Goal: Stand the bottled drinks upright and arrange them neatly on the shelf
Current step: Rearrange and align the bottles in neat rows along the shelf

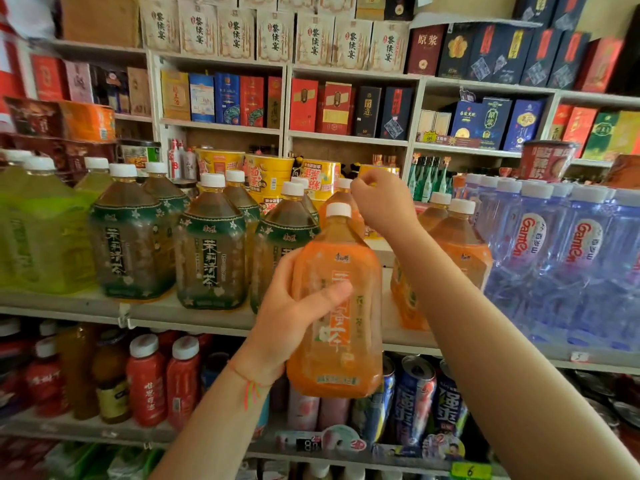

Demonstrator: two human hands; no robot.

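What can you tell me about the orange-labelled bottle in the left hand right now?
The orange-labelled bottle is a large clear plastic jug of amber drink with a white screw cap, wrapped in an orange sleeve bearing a white panel of Chinese characters. It is upright, held in the air in front of the shelf edge. The left hand grips its left side, thumb across the front. The right hand is behind its cap, not plainly touching.

Grey shelf (194, 315) carries green-labelled tea bottles (211, 244), orange bottles (460, 244), water bottles (561, 258).
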